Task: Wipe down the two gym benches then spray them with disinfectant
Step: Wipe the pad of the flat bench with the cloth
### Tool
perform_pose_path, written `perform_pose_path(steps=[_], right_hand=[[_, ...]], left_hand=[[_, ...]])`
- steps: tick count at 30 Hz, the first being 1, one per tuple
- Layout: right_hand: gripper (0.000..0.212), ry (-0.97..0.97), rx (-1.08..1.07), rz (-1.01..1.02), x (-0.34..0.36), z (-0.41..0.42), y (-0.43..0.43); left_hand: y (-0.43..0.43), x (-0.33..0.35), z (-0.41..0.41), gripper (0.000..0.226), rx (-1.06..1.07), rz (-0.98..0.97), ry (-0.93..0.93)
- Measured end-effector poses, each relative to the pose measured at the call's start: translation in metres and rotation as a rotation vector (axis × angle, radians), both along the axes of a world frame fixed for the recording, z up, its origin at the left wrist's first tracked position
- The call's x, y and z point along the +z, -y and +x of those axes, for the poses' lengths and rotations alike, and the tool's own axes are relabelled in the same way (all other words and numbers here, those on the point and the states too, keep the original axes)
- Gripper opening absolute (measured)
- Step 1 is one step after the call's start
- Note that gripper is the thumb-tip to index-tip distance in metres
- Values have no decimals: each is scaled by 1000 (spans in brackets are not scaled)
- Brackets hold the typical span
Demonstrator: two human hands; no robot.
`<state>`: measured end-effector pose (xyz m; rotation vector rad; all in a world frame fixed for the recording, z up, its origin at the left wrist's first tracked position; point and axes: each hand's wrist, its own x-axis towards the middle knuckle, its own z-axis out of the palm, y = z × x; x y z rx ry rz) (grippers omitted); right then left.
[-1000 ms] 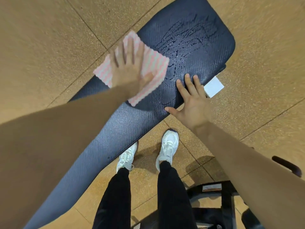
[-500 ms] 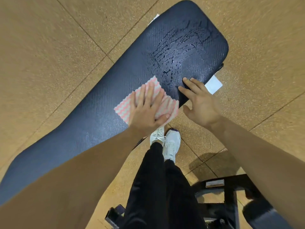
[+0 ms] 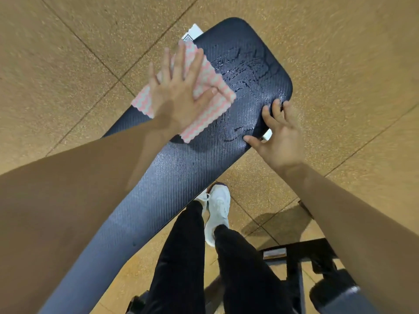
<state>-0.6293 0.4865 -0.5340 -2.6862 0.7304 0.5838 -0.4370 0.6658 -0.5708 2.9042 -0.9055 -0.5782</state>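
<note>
A dark blue padded gym bench (image 3: 195,168) runs from the lower left to the upper middle of the view. Wet streaks glisten on its far end. My left hand (image 3: 179,91) lies flat with spread fingers on a pink and white striped cloth (image 3: 205,105), pressing it against the bench's far left edge. My right hand (image 3: 278,134) rests on the bench's near right edge, its fingers curved over the rim of the pad.
The floor (image 3: 68,64) is tan speckled rubber tile. My legs in black trousers and white shoes (image 3: 217,209) stand beside the bench. Black equipment frame parts (image 3: 294,259) sit at the lower right. A white bench foot (image 3: 192,32) shows past the far end.
My left hand has swept the cloth from the near edge of the bench across to its far left edge. The right hand stays on the near right rim.
</note>
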Motion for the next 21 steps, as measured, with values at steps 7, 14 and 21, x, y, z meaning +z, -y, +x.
perform_pose_path(steps=[7,14,21], right_hand=[[89,-20,22,76,4,2,11],[72,26,146,148,7,-6,37],[59,80,172,247,7,-13,62]], left_hand=[[3,-1,-43,88,-209,21,5],[14,0,-141,74,-375,-100,-61],[24,-3,-105,72,-489,-66,-40]])
